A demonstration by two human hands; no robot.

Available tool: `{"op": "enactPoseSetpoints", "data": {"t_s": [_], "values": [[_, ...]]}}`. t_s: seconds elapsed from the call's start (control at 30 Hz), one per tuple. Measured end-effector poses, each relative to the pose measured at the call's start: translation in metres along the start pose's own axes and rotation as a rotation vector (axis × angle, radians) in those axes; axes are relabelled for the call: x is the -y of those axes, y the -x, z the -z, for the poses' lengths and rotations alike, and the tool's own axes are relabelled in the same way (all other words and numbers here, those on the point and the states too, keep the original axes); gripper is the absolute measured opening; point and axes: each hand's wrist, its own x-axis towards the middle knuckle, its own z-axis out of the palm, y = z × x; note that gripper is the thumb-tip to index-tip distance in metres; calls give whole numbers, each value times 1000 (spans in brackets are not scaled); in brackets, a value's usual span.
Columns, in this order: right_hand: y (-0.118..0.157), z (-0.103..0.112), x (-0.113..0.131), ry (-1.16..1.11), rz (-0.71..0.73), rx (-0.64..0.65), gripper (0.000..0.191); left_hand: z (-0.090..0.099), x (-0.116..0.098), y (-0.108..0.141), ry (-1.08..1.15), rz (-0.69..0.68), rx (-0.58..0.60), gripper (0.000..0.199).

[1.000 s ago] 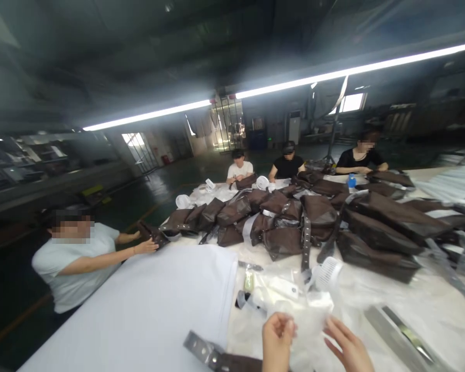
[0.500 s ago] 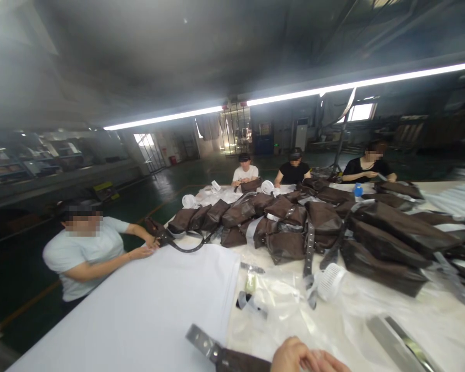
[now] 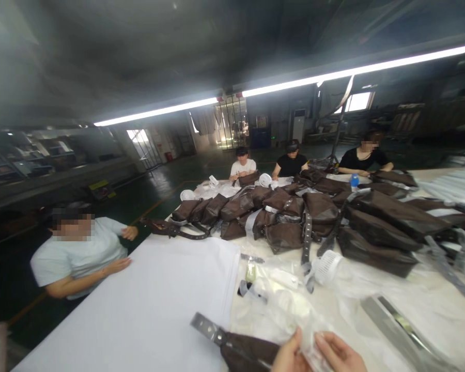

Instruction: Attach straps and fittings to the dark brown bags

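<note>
At the bottom edge of the view, my left hand [image 3: 290, 355] and my right hand [image 3: 338, 354] pinch a crumpled clear plastic bag [image 3: 309, 335] between them. Just left of my left hand lies a dark brown fabric bag [image 3: 248, 351], its grey metal-studded strap end [image 3: 208, 327] resting on a white fabric stack [image 3: 127, 305]. Clear plastic sheeting [image 3: 279, 294] spreads over the table ahead of my hands. Beyond it sits a white plastic vented part [image 3: 327, 268]. My wrists and lower fingers are cut off by the frame.
A long heap of brown fabric bags [image 3: 263, 214] fills the table's middle. Several co-workers sit around it, one at the left [image 3: 77, 253]. Grey metal-edged strips [image 3: 395, 325] lie at the right. A blue-capped bottle [image 3: 354, 181] stands at the back.
My hands have risen back into view with the plastic bag after dipping low. The co-worker at the left has leaned back, and a brown strapped bag now lies on the table's far edge.
</note>
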Motion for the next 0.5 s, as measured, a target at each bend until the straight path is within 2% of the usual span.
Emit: {"op": "enactPoseSetpoints", "data": {"t_s": [0.07,0.13,0.17,0.23,0.3,0.4,0.47,0.5], "values": [[8,-2,8,63,98,-141,45,-12,-6,11,65,118,-31,53],[12,-1,17,131,169,-139,45,-26,-12,17,0,266,-97,58],[11,2,21,143,175,-120,46,-32,-15,15,-38,258,-106,51],[4,13,23,130,149,-54,47,-40,-18,7,-98,105,-104,31],[-3,34,19,73,134,-71,51,-41,-23,-3,-142,-39,-156,21],[-7,78,1,22,115,-306,55,-35,-34,-14,-174,-175,-287,20],[-4,108,-16,91,-12,-455,52,-30,-42,-19,-184,-208,-320,28],[-1,121,-26,144,-106,-490,50,-28,-44,-22,-189,-210,-319,31]]}}
